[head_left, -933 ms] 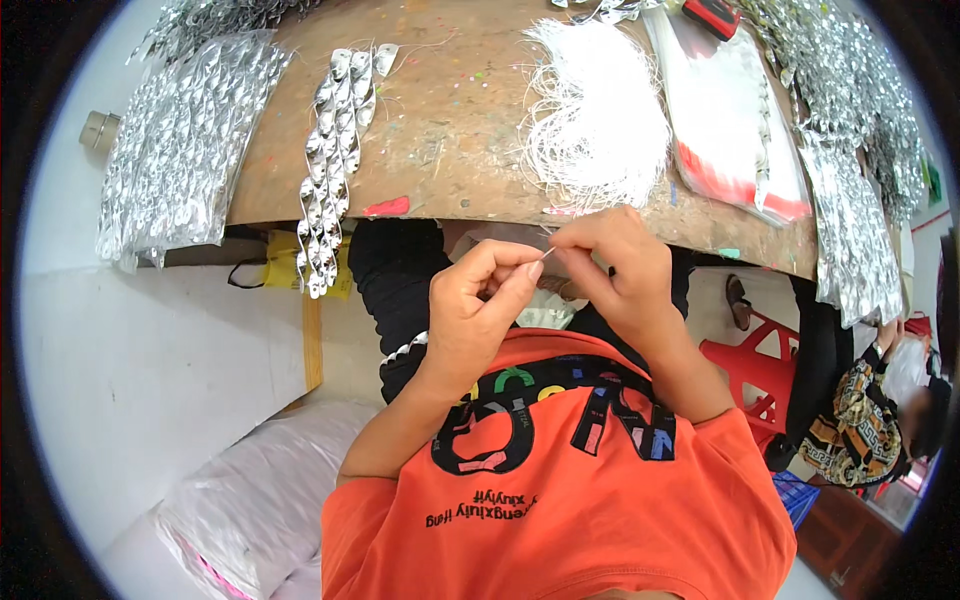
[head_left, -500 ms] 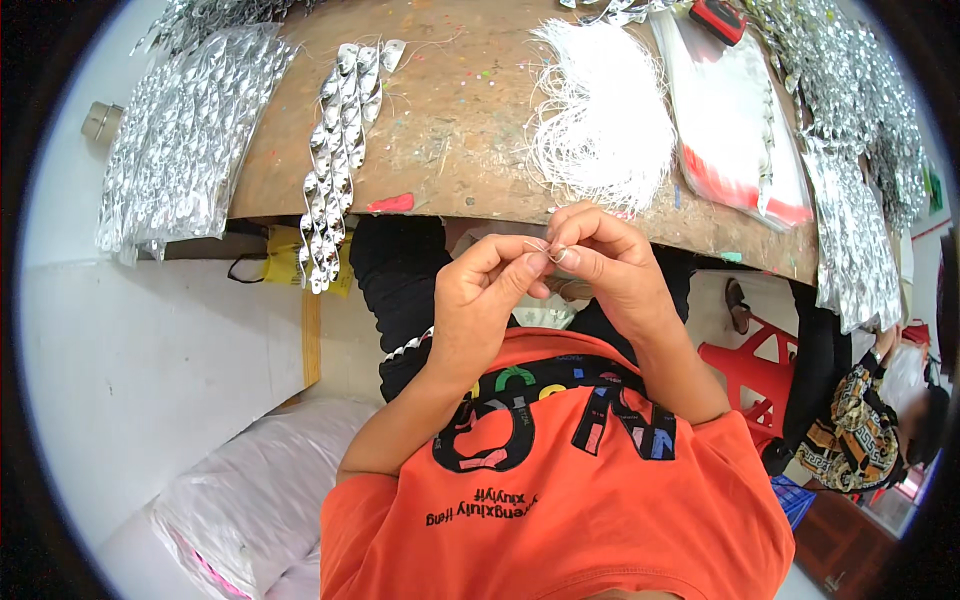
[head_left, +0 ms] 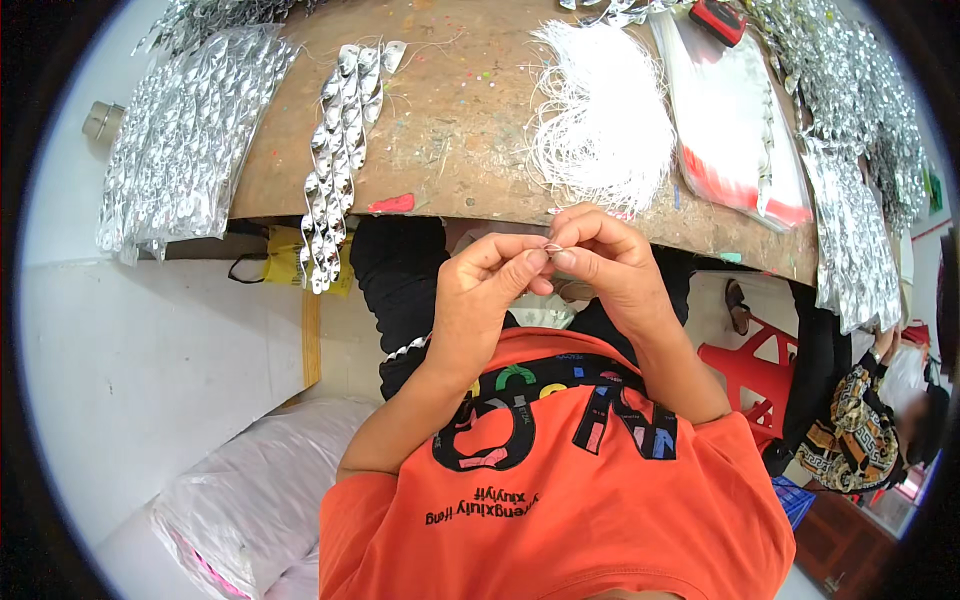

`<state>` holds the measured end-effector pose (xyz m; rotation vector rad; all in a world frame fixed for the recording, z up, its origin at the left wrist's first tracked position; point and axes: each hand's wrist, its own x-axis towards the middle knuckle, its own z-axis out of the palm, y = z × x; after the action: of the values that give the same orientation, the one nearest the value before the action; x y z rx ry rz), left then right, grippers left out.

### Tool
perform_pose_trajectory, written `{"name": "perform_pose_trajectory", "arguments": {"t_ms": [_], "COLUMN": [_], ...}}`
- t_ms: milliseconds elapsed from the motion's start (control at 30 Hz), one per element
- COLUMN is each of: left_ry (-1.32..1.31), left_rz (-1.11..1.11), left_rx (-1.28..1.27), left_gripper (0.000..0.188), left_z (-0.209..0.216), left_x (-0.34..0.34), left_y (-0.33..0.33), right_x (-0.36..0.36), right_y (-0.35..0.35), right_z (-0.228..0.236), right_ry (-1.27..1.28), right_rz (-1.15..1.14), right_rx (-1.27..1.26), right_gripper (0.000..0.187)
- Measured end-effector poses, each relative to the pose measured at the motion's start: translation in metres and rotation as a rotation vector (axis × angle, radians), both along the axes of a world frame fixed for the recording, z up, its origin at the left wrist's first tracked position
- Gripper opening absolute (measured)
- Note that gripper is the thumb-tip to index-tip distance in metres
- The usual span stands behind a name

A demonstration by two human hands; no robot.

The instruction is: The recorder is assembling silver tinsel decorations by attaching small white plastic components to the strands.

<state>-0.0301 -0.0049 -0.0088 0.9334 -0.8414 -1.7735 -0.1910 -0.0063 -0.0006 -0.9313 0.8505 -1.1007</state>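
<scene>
Both hands meet over my lap, just off the table's near edge. My left hand (head_left: 490, 285) pinches a thin white string (head_left: 552, 248) between thumb and forefinger. Facing it, my right hand (head_left: 612, 262) pinches the same string, with the fingertips of both almost touching. Only a short bit of the string shows; the rest is hidden by the fingers. Beyond my right hand lies a bundle of loose white strings (head_left: 600, 120). Left of my hands, several twisted silver foil strips (head_left: 335, 150) hang over the table's edge, some with strings at their far ends.
Bagged silver spirals (head_left: 190, 140) cover the left end of the brown table (head_left: 460, 120). Clear bags with red edges (head_left: 740, 130) lie right, near a red and black object (head_left: 718, 20) and more silver strips (head_left: 850, 200). A red stool (head_left: 750, 375) and another person (head_left: 855, 425) are at right.
The small loop of string between my fingertips has drawn in and shows less. My hands have hardly moved.
</scene>
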Motion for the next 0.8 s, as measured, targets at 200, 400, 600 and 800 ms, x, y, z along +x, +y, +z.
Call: {"name": "perform_pose_trajectory", "arguments": {"t_ms": [200,400,600,800], "left_ry": [-0.147,-0.317,-0.534,-0.611], "left_rz": [-0.031,-0.078,0.028,0.033], "left_rx": [-0.062,-0.146,-0.313,-0.425], "left_gripper": [0.014,0.012,0.005,0.005], "left_z": [0.006,0.002,-0.003,0.000], "left_x": [0.003,0.002,0.006,0.003], "left_y": [0.000,0.003,0.001,0.001], "right_x": [-0.011,-0.015,-0.013,-0.010], "right_y": [-0.007,-0.012,-0.001,-0.001], "right_z": [0.001,-0.003,0.016,0.025], "right_ry": [0.696,0.968,0.969,1.000], "right_rz": [-0.194,-0.298,-0.211,-0.168], "right_rx": [-0.575,-0.813,-0.500,-0.722], "right_gripper": [0.009,0.014,0.018,0.018]}}
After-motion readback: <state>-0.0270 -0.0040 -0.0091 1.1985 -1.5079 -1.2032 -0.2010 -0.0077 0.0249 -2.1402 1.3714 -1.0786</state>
